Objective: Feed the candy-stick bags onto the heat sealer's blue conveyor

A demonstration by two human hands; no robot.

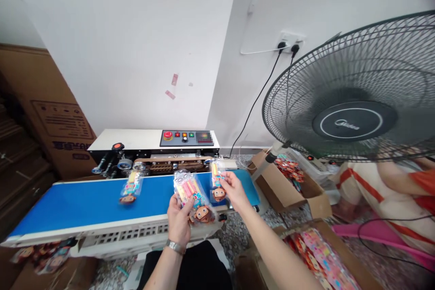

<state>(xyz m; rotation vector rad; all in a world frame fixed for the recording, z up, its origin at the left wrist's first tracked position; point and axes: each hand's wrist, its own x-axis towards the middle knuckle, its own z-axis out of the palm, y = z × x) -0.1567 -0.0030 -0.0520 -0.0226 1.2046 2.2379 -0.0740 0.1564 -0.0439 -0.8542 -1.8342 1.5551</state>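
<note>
My left hand (179, 224), a metal watch at the wrist, grips a bunch of clear plastic packets (194, 189) with yellow and pink pieces inside and a brown cartoon head at the bottom. Between the thumb and fingers of my right hand (235, 191) is a single similar packet (217, 176), its top end close to the right end of a band sealing machine (136, 141). Another packet (130, 188) lies farther left on the machine's blue conveyor belt (88, 204).
A large fan (350, 118) stands at the right, in front of another person's orange sleeve (423, 181). Open cartons (283, 183) of packets sit right and below. More packets (50, 256) lie under the belt's left end. Power cords (260, 95) run down the wall.
</note>
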